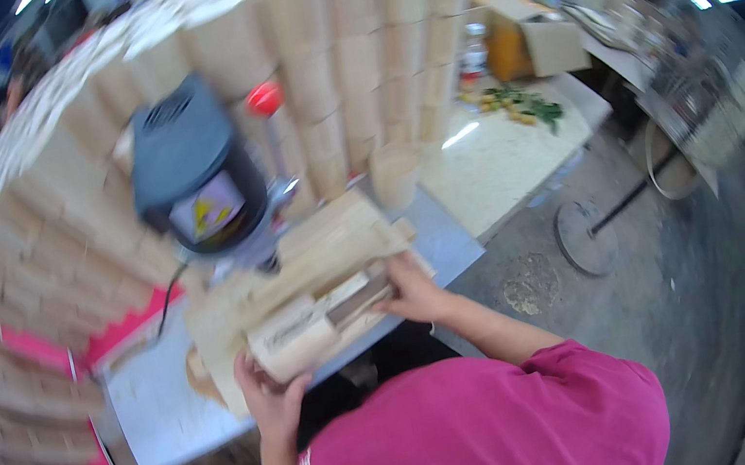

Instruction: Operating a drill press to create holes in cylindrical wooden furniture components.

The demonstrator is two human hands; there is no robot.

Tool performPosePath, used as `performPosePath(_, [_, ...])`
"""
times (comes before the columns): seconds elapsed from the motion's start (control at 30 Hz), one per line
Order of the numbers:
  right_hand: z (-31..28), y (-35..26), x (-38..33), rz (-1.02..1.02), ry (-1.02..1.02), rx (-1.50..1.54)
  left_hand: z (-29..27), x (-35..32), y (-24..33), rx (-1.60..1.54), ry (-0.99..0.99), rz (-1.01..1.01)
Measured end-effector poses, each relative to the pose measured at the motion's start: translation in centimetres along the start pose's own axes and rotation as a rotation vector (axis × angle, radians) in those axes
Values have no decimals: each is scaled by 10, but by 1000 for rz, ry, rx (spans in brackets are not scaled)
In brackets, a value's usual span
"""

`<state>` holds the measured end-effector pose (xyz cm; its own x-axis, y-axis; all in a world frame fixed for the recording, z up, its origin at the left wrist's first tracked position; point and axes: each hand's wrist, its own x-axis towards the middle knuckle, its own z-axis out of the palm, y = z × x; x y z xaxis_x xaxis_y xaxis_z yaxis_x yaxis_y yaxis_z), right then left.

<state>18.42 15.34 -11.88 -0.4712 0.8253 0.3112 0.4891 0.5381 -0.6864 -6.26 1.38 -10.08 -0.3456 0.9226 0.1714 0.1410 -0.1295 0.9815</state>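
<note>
A pale wooden piece [297, 342] with a rounded side and a dark, open recess along its right part lies at the near edge of the bench. My left hand [270, 397] is curled round its left end, thumb apart at the near side. At its right end my right hand [417, 292] grips with bent fingers. Behind it a wooden board or fixture [297, 255] lies under a bench drill press [194, 164] with a dark blue-grey housing and a red-knobbed lever [265, 101]. Blur hides the fine detail of the piece.
Tall stacks of pale wooden pieces [307, 76] curve round the machine's back and left. A black cable [169, 301] runs left of the machine. On the right are a light tabletop [516, 149] with leafy fruit [523, 104], a cardboard box [553, 45] and a round-based stand [583, 238].
</note>
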Motion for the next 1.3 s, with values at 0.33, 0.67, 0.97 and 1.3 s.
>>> performPosePath(0.33, [-12, 0, 1, -49, -107, -118, 15, 2, -27, 726, 164, 404])
performPosePath(0.67, [-13, -2, 7, 72, -20, -290, 17, 18, -24, 693, 125, 347])
performPosePath(0.97, [-2, 5, 35, 116, -56, -426, 6, 54, -29, 891, 92, 348])
performPosePath(1.3, [12, 8, 61, 103, 13, -220, -17, 72, -41, 800, 71, 385])
